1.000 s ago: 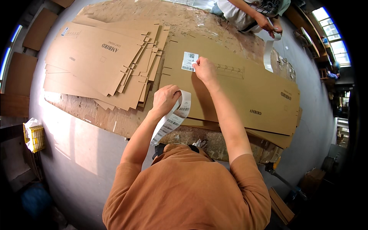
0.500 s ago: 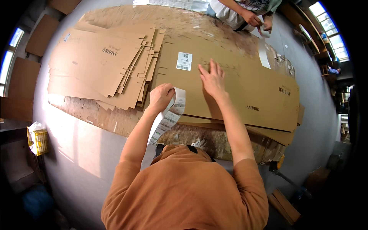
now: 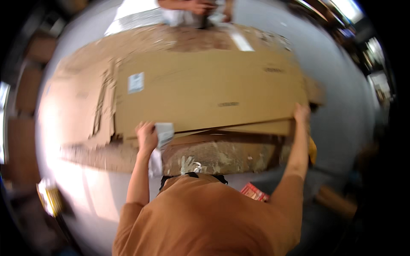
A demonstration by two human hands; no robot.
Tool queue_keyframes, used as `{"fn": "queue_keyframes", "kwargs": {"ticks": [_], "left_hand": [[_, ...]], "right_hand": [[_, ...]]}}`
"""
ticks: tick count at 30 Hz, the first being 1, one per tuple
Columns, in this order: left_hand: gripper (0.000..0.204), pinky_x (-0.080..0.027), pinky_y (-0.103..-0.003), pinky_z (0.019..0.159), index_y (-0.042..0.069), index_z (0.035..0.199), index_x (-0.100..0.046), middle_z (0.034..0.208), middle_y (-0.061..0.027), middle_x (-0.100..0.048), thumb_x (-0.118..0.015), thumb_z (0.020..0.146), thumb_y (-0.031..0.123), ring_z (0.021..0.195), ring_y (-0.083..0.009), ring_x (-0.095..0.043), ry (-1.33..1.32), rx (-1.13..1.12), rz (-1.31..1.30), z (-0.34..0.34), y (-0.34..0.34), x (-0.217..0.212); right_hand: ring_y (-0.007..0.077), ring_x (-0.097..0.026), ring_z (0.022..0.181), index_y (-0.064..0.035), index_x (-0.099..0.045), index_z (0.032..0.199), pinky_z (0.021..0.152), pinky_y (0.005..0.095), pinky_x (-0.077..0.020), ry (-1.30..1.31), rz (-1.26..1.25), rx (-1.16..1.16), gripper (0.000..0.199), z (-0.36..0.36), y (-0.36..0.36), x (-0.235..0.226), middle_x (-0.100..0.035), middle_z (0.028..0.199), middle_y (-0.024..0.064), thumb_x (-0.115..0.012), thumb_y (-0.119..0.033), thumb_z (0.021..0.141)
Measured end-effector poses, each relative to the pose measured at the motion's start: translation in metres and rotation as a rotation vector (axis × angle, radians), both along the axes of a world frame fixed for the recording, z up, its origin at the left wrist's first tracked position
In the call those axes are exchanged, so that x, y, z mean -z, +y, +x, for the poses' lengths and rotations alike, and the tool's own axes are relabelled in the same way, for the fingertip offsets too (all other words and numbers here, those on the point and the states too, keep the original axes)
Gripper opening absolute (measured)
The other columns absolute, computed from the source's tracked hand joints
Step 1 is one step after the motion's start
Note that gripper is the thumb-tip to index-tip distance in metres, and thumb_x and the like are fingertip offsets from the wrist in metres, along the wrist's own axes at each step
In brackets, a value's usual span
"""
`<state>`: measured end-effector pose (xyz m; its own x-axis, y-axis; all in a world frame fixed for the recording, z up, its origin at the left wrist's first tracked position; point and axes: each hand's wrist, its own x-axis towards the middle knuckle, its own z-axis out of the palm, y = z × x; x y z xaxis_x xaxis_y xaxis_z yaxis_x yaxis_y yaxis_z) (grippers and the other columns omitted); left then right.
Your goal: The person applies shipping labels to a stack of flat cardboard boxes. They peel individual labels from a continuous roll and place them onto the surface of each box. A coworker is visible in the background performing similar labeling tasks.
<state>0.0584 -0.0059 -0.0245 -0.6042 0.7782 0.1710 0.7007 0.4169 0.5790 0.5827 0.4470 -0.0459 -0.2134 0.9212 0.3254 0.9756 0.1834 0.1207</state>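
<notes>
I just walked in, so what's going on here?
The person's left hand holds a strip of labels by the near edge of a flat brown carton; the right hand is at its near right corner. A white label sits toward the carton's left end. More flat cardboard lies to its left; a co-worker's hand shows beyond.

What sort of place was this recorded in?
Probably a packing workshop: flat brown cardboard sheets lie on a worn brown worktable, a white rectangular label sits on one, and the left hand holds a white paper label strip.
</notes>
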Motion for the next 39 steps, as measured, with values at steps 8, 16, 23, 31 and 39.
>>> {"fn": "queue_keyframes", "kwargs": {"ticks": [8,16,23,31,39], "left_hand": [[0.015,-0.041,-0.039,0.083,0.007,0.088,-0.067,0.087,-0.0101,-0.065,-0.057,0.078,0.012,0.091,-0.0290,-0.058,-0.010,-0.094,0.015,0.008,-0.002,-0.001],[0.020,-0.049,-0.029,0.064,0.002,0.087,-0.069,0.080,-0.0086,-0.067,-0.052,0.082,0.009,0.074,-0.0152,-0.061,-0.781,-0.432,0.439,-0.099,-0.046,0.001],[0.034,-0.051,-0.040,0.069,0.001,0.085,-0.071,0.081,-0.0186,-0.068,-0.061,0.077,0.033,0.077,-0.0298,-0.066,-0.233,-0.581,-0.204,-0.137,-0.027,-0.035],[0.025,-0.051,-0.041,0.072,0.006,0.085,-0.071,0.083,-0.0162,-0.068,-0.064,0.072,0.026,0.082,-0.0320,-0.065,-0.218,-0.532,-0.203,-0.124,-0.039,-0.047],[0.031,-0.050,-0.044,0.074,0.003,0.095,-0.067,0.088,-0.0187,-0.067,-0.057,0.077,0.026,0.086,-0.0361,-0.063,-0.143,-0.303,-0.308,-0.093,-0.053,-0.052]], "right_hand": [[0.0403,-0.042,0.121,-0.0018,-0.043,0.132,0.097,0.0542,-0.0360,0.007,-0.295,0.390,0.062,-0.019,0.016,-0.021,-0.042,0.135,0.0212,-0.037,-0.052,0.096],[0.0371,-0.047,0.118,-0.0055,-0.041,0.135,0.095,0.0531,-0.0377,0.037,-0.218,0.308,0.065,-0.021,0.006,-0.038,-0.048,0.130,0.0188,-0.044,-0.054,0.092],[0.0360,-0.046,0.120,-0.0046,-0.041,0.136,0.095,0.0524,-0.0387,0.164,-0.189,0.151,0.060,-0.005,-0.017,-0.030,-0.047,0.133,0.0175,-0.051,-0.045,0.092],[0.0167,-0.060,0.089,0.0010,-0.059,0.111,0.078,0.0279,-0.0484,0.947,-0.643,-0.358,0.026,-0.204,-0.221,-0.039,-0.063,0.097,0.0086,-0.056,-0.017,0.093],[0.0251,-0.061,0.082,0.0026,-0.053,0.123,0.070,0.0342,-0.0506,0.556,-0.540,-0.663,0.043,-0.306,-0.344,-0.049,-0.058,0.091,0.0127,-0.060,-0.024,0.091]]}}
